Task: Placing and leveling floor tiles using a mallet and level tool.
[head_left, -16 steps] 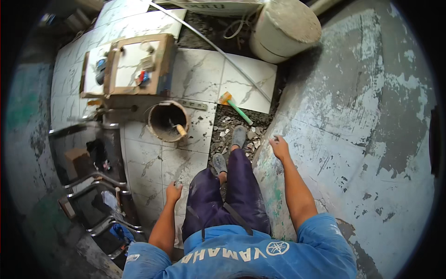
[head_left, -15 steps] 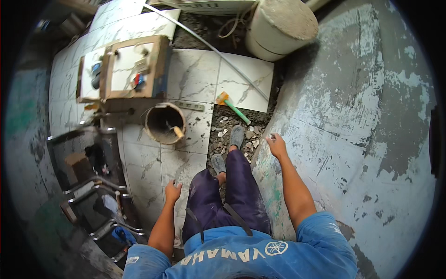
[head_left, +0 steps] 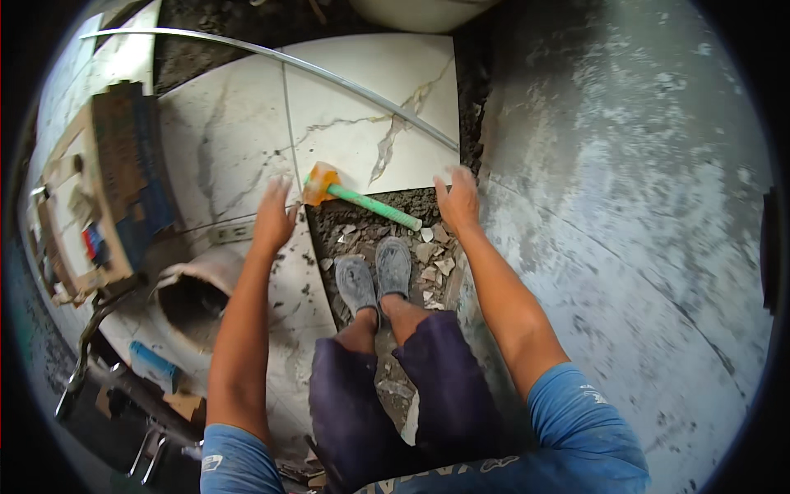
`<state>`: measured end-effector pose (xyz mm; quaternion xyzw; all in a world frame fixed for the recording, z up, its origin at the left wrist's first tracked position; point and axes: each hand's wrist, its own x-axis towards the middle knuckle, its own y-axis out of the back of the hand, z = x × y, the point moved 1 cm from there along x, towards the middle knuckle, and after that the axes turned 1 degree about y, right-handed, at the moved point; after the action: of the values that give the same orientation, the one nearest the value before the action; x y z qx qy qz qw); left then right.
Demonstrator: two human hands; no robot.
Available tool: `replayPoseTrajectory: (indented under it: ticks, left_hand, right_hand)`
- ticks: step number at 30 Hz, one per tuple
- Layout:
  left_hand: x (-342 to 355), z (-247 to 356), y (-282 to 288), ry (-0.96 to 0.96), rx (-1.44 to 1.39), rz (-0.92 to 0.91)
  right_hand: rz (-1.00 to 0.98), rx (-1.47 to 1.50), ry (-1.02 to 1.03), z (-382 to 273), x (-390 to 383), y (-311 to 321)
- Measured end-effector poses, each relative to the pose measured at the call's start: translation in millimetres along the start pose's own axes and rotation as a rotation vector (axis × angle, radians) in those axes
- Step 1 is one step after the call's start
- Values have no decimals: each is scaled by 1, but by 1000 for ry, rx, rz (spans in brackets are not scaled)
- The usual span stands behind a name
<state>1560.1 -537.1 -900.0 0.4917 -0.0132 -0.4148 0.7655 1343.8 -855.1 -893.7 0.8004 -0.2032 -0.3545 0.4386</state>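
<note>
My left hand (head_left: pixel 276 216) reaches forward over the laid tiles, fingers apart and holding nothing. To its right, a mallet (head_left: pixel 322 183) with an orange head and green handle lies across the edge of a white marbled tile (head_left: pixel 370 99) and the bare mortar bed. Out past the end of the mallet's handle, near the tile's right corner, my right hand (head_left: pixel 459 200) is also open, its fingertips slightly blurred. Neither hand visibly grips the mallet or the tile. A long metal straightedge (head_left: pixel 346 85) lies diagonally over the tiles.
Left of my arm stands a bucket (head_left: pixel 197 288), partly hidden. Beyond it is a cardboard-sided box (head_left: pixel 127 177) with small items on top. Metal-framed chairs (head_left: pixel 123 379) stand at lower left. Broken tile chips (head_left: pixel 432 263) surround my shoes. A grey, patchy wall (head_left: pixel 609 230) rises on the right.
Both hands have moved forward, to either side of the mallet. My view has shifted closer to the tiles, and my feet now stand side by side in the rubble.
</note>
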Motion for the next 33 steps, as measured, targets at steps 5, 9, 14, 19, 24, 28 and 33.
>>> replayPoseTrajectory:
  ticks: [5, 9, 14, 19, 24, 28, 33]
  left_hand:
    - [92, -34, -52, -104, 179, 131]
    - [103, -36, -74, -124, 232, 234]
    - [98, -48, -71, -187, 273, 296]
    - [99, -50, -66, -268, 288, 372]
    - [94, -60, -74, -215, 259, 419]
    - [91, -64, -77, -229, 245, 398]
    - [88, -71, -81, -279, 187, 432]
  right_hand:
    - [349, -189, 243, 3, 72, -35]
    - [384, -361, 282, 18, 101, -51]
    - [256, -298, 371, 16, 107, -55]
    - [141, -274, 499, 11, 112, -43]
    - [-25, -269, 510, 4, 115, -38]
    - [-181, -159, 372, -29, 108, -28]
    - [-241, -60, 457, -91, 115, -68]
